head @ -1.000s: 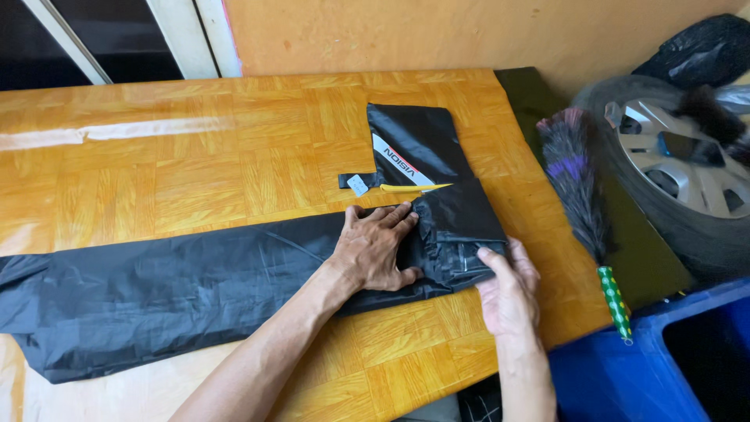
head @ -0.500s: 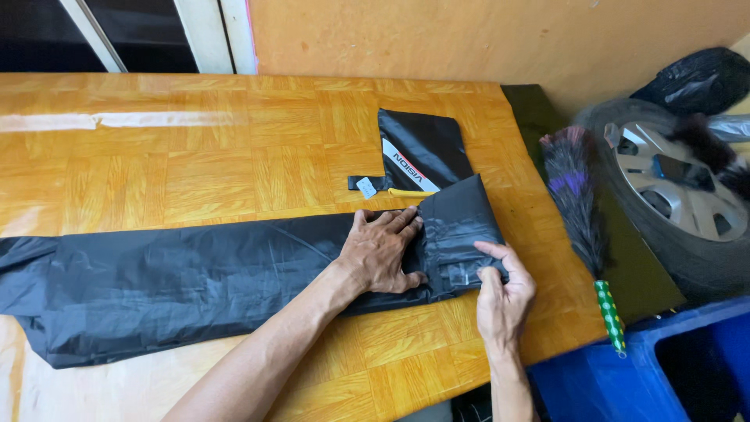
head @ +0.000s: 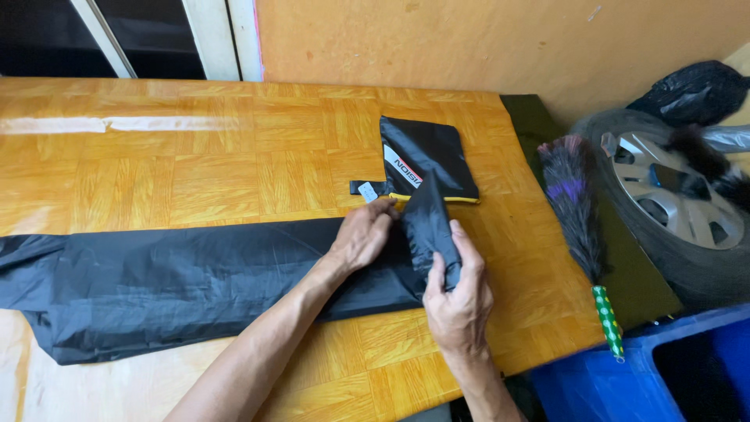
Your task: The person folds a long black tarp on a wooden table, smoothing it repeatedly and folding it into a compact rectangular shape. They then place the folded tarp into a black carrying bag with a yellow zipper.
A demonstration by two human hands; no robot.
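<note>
Pinched in the right hand (head: 459, 293), the end of the long black sheet (head: 195, 273) stands lifted and bent over toward the left. The left hand (head: 361, 236) lies flat with loose fingers on the sheet beside that fold, pressing it to the desk (head: 195, 164). From the left edge of the desk to the hands, the sheet lies spread out flat, so most of it looks unfolded; only the right end is turned up. Just behind the hands sits a small black pouch (head: 428, 160). Near the right edge lies a feather duster (head: 574, 215).
</note>
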